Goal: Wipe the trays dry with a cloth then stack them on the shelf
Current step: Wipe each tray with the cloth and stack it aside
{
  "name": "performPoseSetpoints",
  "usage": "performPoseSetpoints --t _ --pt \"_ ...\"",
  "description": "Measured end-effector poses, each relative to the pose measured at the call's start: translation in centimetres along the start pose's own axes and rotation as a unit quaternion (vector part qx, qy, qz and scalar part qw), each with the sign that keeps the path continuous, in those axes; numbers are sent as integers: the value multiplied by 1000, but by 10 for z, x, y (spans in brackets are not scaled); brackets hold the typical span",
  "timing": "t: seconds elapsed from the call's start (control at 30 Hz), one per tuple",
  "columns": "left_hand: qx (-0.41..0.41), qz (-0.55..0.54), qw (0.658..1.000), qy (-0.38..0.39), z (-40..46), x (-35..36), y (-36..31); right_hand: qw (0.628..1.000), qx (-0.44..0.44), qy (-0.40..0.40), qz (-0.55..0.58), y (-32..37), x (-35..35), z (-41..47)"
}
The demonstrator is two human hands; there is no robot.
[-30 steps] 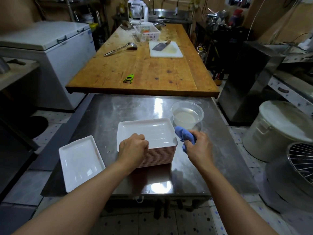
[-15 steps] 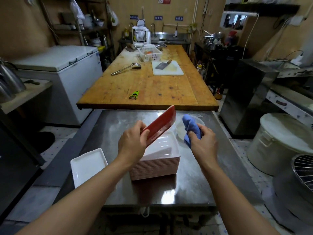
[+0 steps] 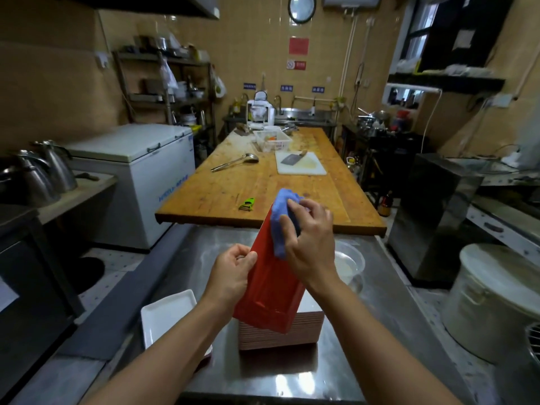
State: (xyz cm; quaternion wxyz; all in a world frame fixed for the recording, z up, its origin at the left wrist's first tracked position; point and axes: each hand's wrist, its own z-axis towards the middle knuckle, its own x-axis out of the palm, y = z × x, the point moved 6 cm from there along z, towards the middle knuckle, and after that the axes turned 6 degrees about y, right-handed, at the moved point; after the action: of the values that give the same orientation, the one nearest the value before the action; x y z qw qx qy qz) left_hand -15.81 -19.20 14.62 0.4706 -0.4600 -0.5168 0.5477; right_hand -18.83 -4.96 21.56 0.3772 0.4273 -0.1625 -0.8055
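I hold one tray (image 3: 270, 290) upright over the steel table, its red underside turned toward me. My left hand (image 3: 233, 276) grips its left edge. My right hand (image 3: 309, 244) presses a blue cloth (image 3: 280, 220) against the tray's upper part. Below it sits the stack of trays (image 3: 306, 328), partly hidden by the lifted tray. A single white tray (image 3: 168, 314) lies face up on the table to the left, partly covered by my left forearm.
A clear bowl of water (image 3: 349, 263) stands on the steel table (image 3: 380, 331) right of the stack. Beyond is a wooden table (image 3: 263, 188) with a green peeler (image 3: 247, 204), ladle and cutting board. A large white pot (image 3: 493, 302) sits at right, a chest freezer (image 3: 140, 171) at left.
My left hand lifted the top tray off the stack and tipped it upright, red side toward me. My right hand brought the blue cloth onto it. The camera tilted up.
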Motion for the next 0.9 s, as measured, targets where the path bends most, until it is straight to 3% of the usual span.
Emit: performPoseSetpoints --t 0.17,0.43,0.73,0.9 --pt "12 -17 1000 -8 -6 -5 -7 995 -6 -9 -97 9 17 3" --pt "10 -22 999 -34 -10 -10 -6 998 -62 8 6 7 19 3" --pt "-9 -90 996 -27 -9 -11 -7 995 48 1 82 -38 5 0" --pt "-36 -186 980 -57 1 -7 -4 982 135 8 135 -41 14 -4"
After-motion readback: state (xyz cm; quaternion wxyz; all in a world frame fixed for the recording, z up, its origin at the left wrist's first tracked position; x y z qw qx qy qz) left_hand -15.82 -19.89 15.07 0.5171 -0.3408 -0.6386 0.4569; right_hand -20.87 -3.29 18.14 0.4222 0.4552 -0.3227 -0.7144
